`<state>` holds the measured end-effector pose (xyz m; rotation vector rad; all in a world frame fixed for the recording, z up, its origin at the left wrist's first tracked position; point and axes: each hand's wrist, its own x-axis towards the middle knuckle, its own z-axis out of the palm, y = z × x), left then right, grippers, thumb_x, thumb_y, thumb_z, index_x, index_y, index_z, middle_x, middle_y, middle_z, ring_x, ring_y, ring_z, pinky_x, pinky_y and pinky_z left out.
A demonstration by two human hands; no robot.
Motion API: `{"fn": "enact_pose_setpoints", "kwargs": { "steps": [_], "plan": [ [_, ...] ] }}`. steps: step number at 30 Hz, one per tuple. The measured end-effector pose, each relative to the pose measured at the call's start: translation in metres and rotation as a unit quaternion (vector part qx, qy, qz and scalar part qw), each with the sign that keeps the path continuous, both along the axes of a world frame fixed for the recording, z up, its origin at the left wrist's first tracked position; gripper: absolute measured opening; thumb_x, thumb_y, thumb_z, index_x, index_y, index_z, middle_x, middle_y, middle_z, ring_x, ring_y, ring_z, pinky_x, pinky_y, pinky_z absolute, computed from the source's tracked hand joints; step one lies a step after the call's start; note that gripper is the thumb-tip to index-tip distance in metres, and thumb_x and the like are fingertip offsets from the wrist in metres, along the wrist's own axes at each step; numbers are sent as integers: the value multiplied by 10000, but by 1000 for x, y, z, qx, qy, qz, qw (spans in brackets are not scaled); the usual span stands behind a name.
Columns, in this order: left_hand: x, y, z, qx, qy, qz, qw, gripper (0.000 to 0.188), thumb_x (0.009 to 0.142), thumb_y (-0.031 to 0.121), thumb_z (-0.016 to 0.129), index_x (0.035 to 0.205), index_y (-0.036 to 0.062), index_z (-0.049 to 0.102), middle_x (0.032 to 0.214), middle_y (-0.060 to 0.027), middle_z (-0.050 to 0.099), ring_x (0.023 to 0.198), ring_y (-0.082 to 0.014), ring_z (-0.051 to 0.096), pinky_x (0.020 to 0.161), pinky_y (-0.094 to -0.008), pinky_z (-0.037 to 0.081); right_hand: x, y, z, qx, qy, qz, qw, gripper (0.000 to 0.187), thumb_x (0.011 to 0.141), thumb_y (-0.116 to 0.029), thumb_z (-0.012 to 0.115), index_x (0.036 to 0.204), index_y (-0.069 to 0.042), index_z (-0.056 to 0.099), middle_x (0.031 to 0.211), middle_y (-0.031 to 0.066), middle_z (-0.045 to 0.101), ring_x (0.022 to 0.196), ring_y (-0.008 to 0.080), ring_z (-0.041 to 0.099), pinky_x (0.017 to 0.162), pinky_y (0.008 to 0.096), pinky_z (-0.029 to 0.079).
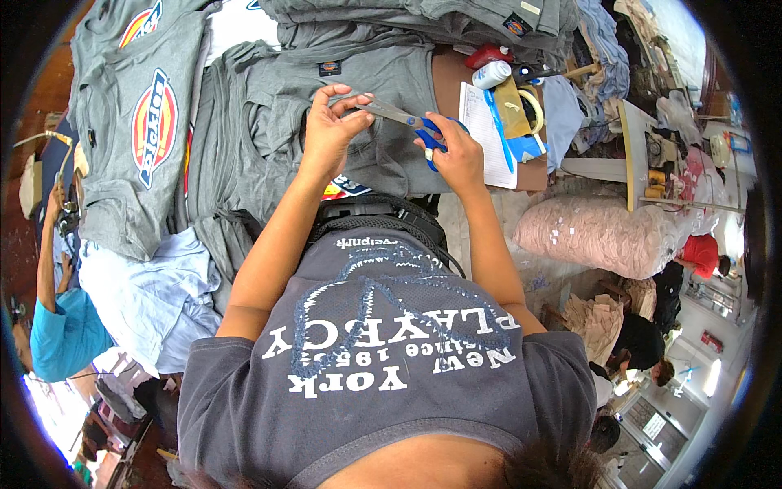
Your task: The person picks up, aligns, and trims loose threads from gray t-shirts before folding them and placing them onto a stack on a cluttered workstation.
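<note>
My right hand [456,155] is closed round the blue handles of a pair of scissors [394,112], whose metal blades point left. At the blade tips, the thumb and fingers of my left hand [332,130] come together in a pinch. Whatever lies between those fingertips is too small to make out. Both hands are raised over a pile of grey T-shirts [261,122] on the table. Farther left lies another grey T-shirt [122,147] with a large red, yellow and blue print.
Right of my hands, a brown board [533,178] holds a written sheet [476,114], a white bottle [491,75] and a tape roll [533,110]. Light blue cloth [155,285] hangs at the left, near a person in a blue shirt [69,334]. A wrapped pink bundle [595,236] lies at right.
</note>
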<state>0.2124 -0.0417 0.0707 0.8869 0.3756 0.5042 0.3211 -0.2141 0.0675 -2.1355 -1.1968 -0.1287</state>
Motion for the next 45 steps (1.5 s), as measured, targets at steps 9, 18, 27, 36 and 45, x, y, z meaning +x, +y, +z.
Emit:
{"fn": "enact_pose_setpoints", "kwargs": {
  "steps": [9,18,27,36,45],
  "plan": [
    [1,0,0,-12,1,-3,1000,475,670,-130,568,1041,41,326,1001,-195,519,859,-193,563,772,-263,454,1,-3,-3,2,-41,-3,999,394,641,-144,668,1005,-97,524,782,76,581,642,229,582,532,318,454],
    [1,0,1,-23,24,-6,999,465,682,-121,568,1041,53,329,1031,-199,519,849,-181,563,742,-250,463,-8,6,-5,147,312,-46,937,454,636,-89,714,1027,-48,487,754,81,601,649,155,589,555,252,460],
    [2,-2,-2,-36,16,-26,999,458,683,-133,549,1045,54,340,1073,-186,496,877,-183,549,722,-249,471,-29,56,1,205,231,-22,951,428,657,-60,701,1019,-29,476,804,68,605,728,127,580,641,233,448],
    [2,4,-12,0,40,-18,999,375,686,-123,535,1022,13,440,1080,-130,489,916,-177,525,771,-271,449,6,5,11,245,433,-87,863,425,661,-16,677,1028,8,462,750,61,576,662,99,548,597,218,442],
    [0,7,-24,20,118,60,991,381,714,-41,568,1065,14,429,1054,-118,500,868,-145,527,748,-269,445,45,-90,-15,-74,145,-212,964,468,663,66,520,1098,-91,444,945,192,567,826,320,576,701,388,451]
  ]
}}
